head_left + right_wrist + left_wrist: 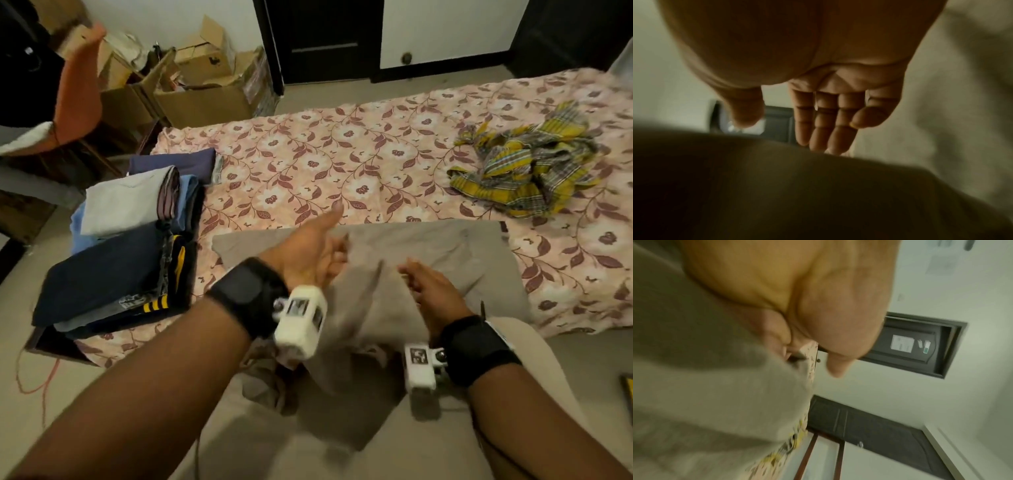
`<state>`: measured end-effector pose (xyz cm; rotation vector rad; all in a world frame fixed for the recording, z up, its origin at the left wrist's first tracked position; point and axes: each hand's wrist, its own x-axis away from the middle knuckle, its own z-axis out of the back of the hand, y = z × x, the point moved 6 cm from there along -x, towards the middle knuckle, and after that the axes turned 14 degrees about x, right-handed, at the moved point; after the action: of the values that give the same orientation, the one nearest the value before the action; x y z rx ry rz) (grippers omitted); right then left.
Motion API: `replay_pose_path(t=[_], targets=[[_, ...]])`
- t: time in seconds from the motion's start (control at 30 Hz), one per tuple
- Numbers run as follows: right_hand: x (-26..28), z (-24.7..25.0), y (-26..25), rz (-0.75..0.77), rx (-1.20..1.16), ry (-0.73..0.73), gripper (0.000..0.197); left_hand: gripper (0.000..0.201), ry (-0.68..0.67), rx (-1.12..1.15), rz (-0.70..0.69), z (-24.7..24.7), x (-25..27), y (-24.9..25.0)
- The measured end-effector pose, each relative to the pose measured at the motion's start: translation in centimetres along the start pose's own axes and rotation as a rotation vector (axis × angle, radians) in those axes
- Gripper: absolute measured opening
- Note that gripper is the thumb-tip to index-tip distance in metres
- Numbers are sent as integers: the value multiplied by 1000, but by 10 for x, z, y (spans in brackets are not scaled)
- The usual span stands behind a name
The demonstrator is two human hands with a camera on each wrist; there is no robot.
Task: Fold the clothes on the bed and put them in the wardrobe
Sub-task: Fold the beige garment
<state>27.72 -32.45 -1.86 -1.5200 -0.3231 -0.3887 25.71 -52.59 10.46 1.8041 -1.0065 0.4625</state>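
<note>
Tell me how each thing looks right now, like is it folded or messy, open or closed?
Grey garment: partly folded, spread on the bed's near edge.
Left hand: fingers curled into a fold of the grey garment, thumb out.
Right hand: fingers straight, holding nothing.
Yellow checked cloth: crumpled, unfolded.
Folded clothes pile: stacked at the bed's left end.
Cardboard boxes: flaps open.
Dark door: closed.
</note>
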Motion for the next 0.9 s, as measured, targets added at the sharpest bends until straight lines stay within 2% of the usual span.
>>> replay_pose_path(t=[0.03, 0.07, 0.1, 0.13, 0.2, 0.23, 0.3, 0.33, 0.4, 0.47, 0.53, 0.6, 0.63, 0.67, 0.7, 0.73, 0.8, 0.87, 0.9], targets=[[-8, 19, 25, -184, -137, 104, 55, 83, -6, -60, -9, -13, -12, 11], [-12, 36, 44, -313, -198, 212, 58, 98, 44, -195, -57, -14, -27, 21], [-15, 52, 57, -399, -216, 300, 59, 105, 149, -347, -130, -10, -42, 29], [-15, 63, 63, -436, -225, 359, 58, 102, 264, -481, -237, -1, -53, 35], [-17, 77, 69, -416, -155, 380, 47, 85, 364, -531, -371, 26, -66, 31], [-20, 81, 69, -365, -54, 376, 37, 74, 367, -473, -356, 44, -71, 20], [-22, 85, 57, -172, 292, 382, 35, 56, 374, -306, -210, 82, -77, -14], [-23, 80, 50, -52, 513, 350, 40, 52, 377, -188, -138, 101, -80, -32], [-20, 50, 43, 101, 860, 133, 48, 47, 398, 27, -73, 129, -85, -66], [-10, 8, 53, 70, 1056, -179, 58, 39, 472, 53, -99, 146, -92, -85], [-2, -26, 70, -41, 1215, -361, 67, 30, 524, -68, -212, 148, -98, -87], [-6, -49, 77, -100, 1397, -341, 79, 26, 514, -159, -321, 141, -103, -84], [-12, -57, 80, -110, 1466, -302, 91, 25, 506, -202, -342, 138, -105, -85], [-17, -64, 80, -114, 1505, -273, 101, 26, 498, -233, -358, 137, -107, -86], [-23, -70, 80, -109, 1504, -249, 102, 27, 495, -269, -372, 138, -108, -88], [-27, -75, 78, -101, 1498, -232, 93, 28, 497, -310, -386, 141, -109, -90], [-31, -80, 69, -82, 1458, -208, 64, 21, 508, -440, -396, 149, -110, -90], [-35, -78, 48, 32, 1412, -197, 35, 18, 517, -550, -419, 151, -107, -86], [-35, -75, 33, 113, 1381, -206, 27, 18, 516, -592, -426, 151, -106, -84]])
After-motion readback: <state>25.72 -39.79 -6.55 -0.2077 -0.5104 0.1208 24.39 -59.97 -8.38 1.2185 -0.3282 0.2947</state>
